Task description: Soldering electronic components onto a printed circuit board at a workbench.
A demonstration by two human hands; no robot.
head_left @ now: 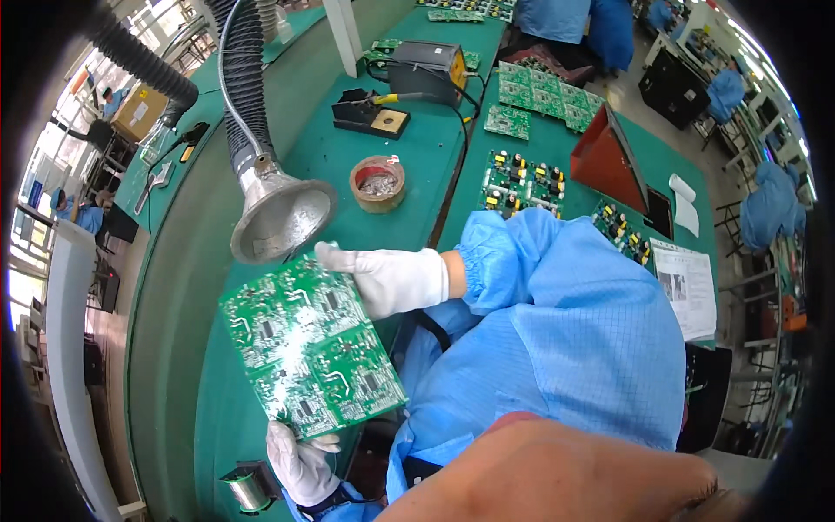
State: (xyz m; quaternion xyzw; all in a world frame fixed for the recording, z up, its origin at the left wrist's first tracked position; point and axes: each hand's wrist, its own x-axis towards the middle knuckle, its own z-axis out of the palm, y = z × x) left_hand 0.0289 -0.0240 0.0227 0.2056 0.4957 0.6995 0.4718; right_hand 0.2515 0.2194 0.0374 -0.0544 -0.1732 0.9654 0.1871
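Note:
A green circuit board panel (315, 348), made of several joined boards with many small parts, is tilted up between my white-gloved hands. My right hand (391, 278) grips its upper right edge, thumb on the near face and the other fingers mostly hidden behind. At the bottom corner, my left hand (300, 465) is closed on the lower edge. Bright glare washes out part of the panel's middle. Just above the panel hangs a metal fume extraction funnel (287, 217), apart from my hands. A solder wire spool (248, 491) sits beside my left hand.
On the green bench stand a tape roll (378, 184) with scraps inside, a soldering iron stand (370, 115) and a soldering station (426, 74). More board panels (548, 94), populated boards (522, 184), a red angled holder (609, 161) and paper sheets (687, 287) lie beyond my right arm.

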